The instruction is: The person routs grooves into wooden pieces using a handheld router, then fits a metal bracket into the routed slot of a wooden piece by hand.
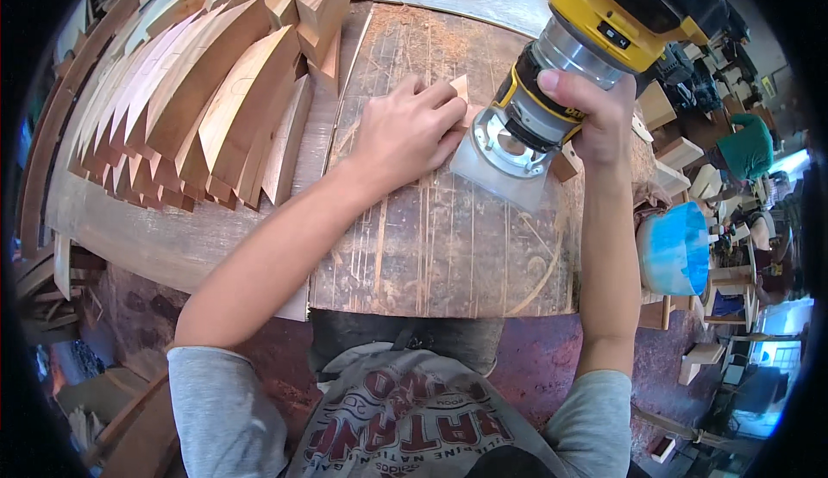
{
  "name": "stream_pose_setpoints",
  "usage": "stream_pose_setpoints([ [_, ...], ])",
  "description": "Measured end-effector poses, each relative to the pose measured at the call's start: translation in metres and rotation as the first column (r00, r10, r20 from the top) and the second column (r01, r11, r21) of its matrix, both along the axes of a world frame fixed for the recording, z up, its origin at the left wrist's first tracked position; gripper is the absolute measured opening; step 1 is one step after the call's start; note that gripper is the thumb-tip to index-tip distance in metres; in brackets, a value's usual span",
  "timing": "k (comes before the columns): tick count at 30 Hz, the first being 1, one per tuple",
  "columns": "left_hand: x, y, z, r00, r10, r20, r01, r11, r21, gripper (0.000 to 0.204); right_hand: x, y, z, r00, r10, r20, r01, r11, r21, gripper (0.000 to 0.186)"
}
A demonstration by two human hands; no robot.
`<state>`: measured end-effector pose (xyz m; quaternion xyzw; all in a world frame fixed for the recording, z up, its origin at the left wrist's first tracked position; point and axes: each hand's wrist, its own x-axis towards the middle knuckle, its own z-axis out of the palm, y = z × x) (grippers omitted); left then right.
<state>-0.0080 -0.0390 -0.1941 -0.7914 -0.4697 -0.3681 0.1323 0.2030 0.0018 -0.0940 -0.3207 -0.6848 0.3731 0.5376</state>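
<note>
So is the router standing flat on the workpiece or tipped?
Tipped. The yellow trim router leans up and right in the right hand, and its clear base plate faces the camera rather than lying flat on the wood piece.

I am seeing no packages, signs or screens here, only a small black label plate (614,36) sitting on the yellow housing of the router (595,38) at the top right, its markings too small to make out.

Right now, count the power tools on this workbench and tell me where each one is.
1. A yellow trim router is gripped by the right hand at the bench's far right, beside the left hand pressing a small wood piece. Others may be hidden.
</note>
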Motion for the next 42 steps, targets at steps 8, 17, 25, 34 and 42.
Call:
stream_pose_setpoints([
  [8, 0.001, 0.000, -0.003, 1.000, 0.002, 0.023, -0.002, 1.000, -0.011, 0.015, 0.001, 0.003, -0.002, 1.000, 0.006, -0.007, -0.006, 1.000, -0.021, 0.049],
  [17, 0.002, -0.004, -0.003, 1.000, 0.025, 0.006, -0.025, 1.000, 0.008, 0.014, -0.002, 0.002, -0.010, 0.998, 0.010, -0.060, -0.009, 1.000, 0.019, 0.046],
  [25, -0.010, -0.013, 0.007, 0.998, -0.022, -0.054, 0.014, 0.990, -0.140, 0.019, 0.002, 0.008, -0.011, 0.997, 0.055, -0.046, -0.055, 0.998, -0.008, 0.044],
  [34, -0.021, -0.042, 0.005, 0.987, -0.140, 0.075, 0.155, 0.948, -0.277, 0.050, 0.003, 0.007, -0.014, 0.998, 0.058, -0.026, -0.057, 0.998, 0.021, 0.045],
  [42, -0.025, -0.034, -0.001, 0.985, -0.149, 0.086, 0.168, 0.946, -0.278, 0.058, 0.004, 0.010, -0.018, 0.999, 0.032, -0.032, -0.031, 0.999, 0.034, 0.052],
])
